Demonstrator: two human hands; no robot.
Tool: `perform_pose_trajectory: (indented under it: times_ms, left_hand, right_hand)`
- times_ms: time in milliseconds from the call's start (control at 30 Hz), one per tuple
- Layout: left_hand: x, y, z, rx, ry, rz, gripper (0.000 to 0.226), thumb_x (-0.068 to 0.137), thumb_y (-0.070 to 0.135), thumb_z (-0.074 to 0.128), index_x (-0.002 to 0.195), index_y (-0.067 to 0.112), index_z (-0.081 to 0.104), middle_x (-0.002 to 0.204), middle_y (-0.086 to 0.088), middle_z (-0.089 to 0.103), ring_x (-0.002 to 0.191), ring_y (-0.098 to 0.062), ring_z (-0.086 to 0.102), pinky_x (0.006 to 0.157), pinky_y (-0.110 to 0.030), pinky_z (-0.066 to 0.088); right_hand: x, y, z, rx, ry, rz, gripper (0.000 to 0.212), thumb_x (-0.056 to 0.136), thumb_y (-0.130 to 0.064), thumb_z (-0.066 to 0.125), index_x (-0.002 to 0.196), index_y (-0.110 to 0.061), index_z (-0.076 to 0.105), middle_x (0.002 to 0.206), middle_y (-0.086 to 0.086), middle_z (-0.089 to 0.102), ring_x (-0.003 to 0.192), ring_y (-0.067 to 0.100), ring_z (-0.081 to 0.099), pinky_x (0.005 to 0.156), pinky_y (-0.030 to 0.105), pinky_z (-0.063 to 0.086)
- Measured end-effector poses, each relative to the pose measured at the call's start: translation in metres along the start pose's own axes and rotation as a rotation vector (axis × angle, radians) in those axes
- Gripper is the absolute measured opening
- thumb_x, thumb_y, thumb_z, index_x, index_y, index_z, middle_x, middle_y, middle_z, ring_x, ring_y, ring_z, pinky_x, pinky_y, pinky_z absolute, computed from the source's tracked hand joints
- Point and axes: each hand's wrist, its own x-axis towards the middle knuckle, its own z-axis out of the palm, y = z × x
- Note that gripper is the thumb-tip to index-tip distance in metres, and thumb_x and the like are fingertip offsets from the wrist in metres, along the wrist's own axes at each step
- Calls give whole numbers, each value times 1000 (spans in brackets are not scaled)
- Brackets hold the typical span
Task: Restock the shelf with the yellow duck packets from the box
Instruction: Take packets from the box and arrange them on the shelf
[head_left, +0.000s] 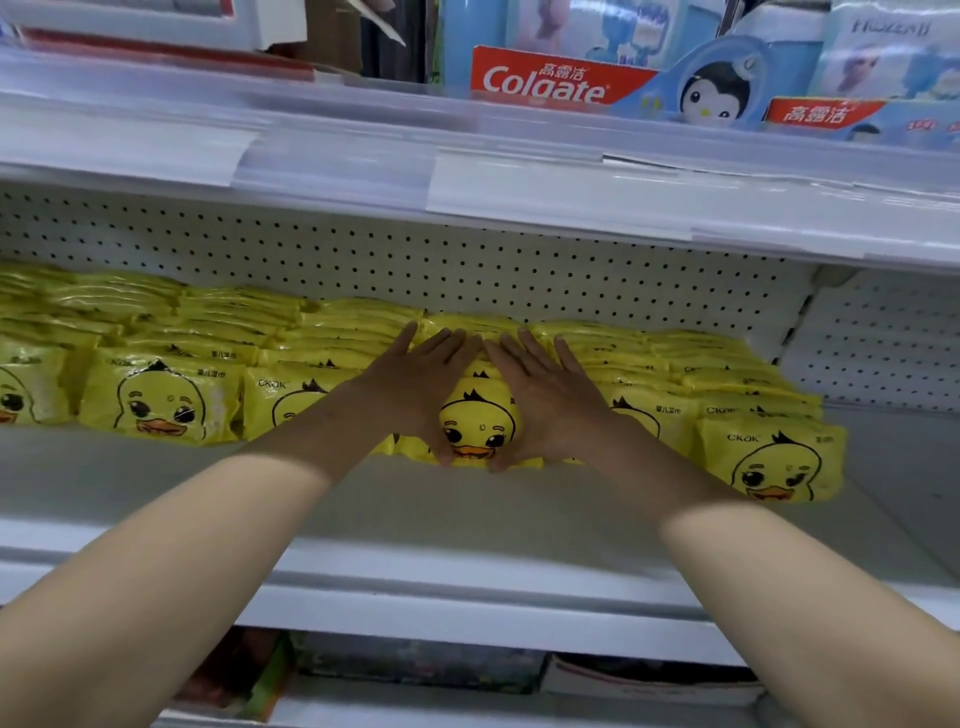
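Rows of yellow duck packets (161, 402) stand on the white middle shelf (415, 514), filling it from the left edge to the right of centre. My left hand (415, 387) and my right hand (545, 395) lie side by side on the centre row. Their fingers stretch straight over the tops of the packets. Both thumbs reach down the face of the front centre packet (478, 421) to its bottom edge. The rightmost front packet (774, 462) stands further forward than the others. The box is out of view.
A white pegboard back wall (467, 265) rises behind the packets. The upper shelf (519, 171) juts out overhead and carries Colgate toothpaste boxes (550, 78). Bare shelf surface lies in front of the rows and at the right end. Other goods (415, 665) sit on the shelf below.
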Motion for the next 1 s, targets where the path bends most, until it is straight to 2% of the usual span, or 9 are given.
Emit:
perform_pose_trajectory:
  times_ms: [133,267,500,633,1000]
  left_hand:
    - [2,3,0,22,40,-6,140,53,62,83,154,14,1,163,-5,9,150,-18,6,121,-48,-1]
    - [1,7,-2,1,48,-37,136,54,59,85,154,16,3,162,-3,11,149,-18,12,122,-47,0]
    - [-18,16,-17,-19,5,-131,146,54,61,83,154,14,-12,164,-6,-6,151,-19,-6,121,-48,-4]
    - [-50,-2,-27,-129,51,-217,143,56,62,82,155,18,-12,164,-2,-4,150,-14,-7,121,-46,-6]
    - [-140,-69,-17,-90,-120,-454,138,62,66,77,154,21,-17,163,3,-13,149,-12,-10,121,-44,-5]
  right_hand:
    - [3,-2,2,4,23,20,140,58,-73,77,158,-21,-5,167,1,-4,153,19,-12,122,50,-6]
    - [2,-5,1,8,29,35,137,59,-72,77,158,-21,-3,167,1,-1,153,19,-9,123,49,-6]
    - [-4,-5,-10,44,-2,-7,141,58,-82,69,158,-16,-4,167,3,-2,153,20,-9,123,50,-4]
    - [-8,-8,-23,127,54,-25,133,64,-83,64,159,-16,-3,167,1,-1,153,17,-8,123,46,-4]
    - [6,-57,-31,194,50,-107,124,69,-82,60,159,-21,0,167,2,-2,153,19,-10,123,47,-4]
